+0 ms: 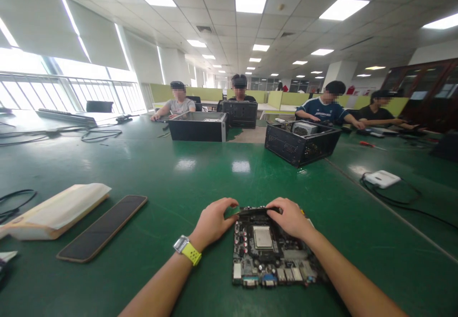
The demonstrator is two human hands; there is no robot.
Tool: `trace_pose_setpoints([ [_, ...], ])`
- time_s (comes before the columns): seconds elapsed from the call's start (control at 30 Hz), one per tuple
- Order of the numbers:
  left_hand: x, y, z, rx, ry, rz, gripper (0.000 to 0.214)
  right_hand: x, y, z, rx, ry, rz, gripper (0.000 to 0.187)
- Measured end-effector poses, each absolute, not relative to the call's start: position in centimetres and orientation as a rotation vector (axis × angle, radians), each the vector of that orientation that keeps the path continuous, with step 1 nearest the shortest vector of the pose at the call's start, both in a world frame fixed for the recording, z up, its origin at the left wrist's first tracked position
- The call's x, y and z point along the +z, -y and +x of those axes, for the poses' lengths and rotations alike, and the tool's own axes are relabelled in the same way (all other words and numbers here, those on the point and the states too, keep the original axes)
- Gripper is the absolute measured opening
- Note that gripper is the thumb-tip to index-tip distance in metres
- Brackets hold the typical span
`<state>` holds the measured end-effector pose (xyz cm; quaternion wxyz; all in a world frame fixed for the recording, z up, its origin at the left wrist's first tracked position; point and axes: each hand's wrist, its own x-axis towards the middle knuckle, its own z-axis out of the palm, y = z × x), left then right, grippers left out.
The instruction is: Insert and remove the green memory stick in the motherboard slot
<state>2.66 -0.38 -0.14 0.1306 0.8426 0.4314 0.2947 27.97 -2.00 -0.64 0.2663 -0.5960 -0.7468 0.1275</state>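
A dark motherboard [266, 260] lies flat on the green table [200, 183] just in front of me, its processor square near the middle. Along its far edge runs a green memory stick [246, 209]. My left hand [213, 222], with a watch on a yellow strap at the wrist, pinches the left end of that stick. My right hand [290, 218] curls over the stick's right end, fingers closed on it. Both hands rest at the board's far edge.
A flat dark panel [102, 228] and a cream padded piece [57, 210] lie to the left. Open computer cases [198, 126] [300, 140] stand farther back, a white box with cables [382, 178] at right. Several people sit at the far end.
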Motion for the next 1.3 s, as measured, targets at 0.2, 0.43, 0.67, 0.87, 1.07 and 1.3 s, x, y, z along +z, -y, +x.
trace_pose_setpoints([
  [0.2,0.07,0.21,2.83,0.89,-1.211,2.468,0.007,-0.68,2.2,27.76,0.427,1.969,-1.556,0.015],
  [0.43,-0.2,0.07,2.78,0.932,-1.186,2.441,0.011,-0.38,2.59,27.23,0.423,1.921,-1.542,0.014],
  [0.67,0.01,0.29,2.87,0.918,-1.192,2.433,0.011,-0.18,2.65,27.28,0.421,1.903,-1.537,0.018],
  [0.87,-0.06,0.27,2.85,0.936,-1.186,2.439,0.01,0.07,2.74,27.2,0.426,1.918,-1.56,0.017],
  [1.07,-0.07,0.21,2.86,0.905,-1.204,2.454,0.012,0.02,2.74,27.22,0.424,1.928,-1.544,0.017],
  [1.3,0.11,0.33,2.89,0.886,-1.18,2.439,0.014,0.03,2.77,27.31,0.453,1.93,-1.598,0.019],
])
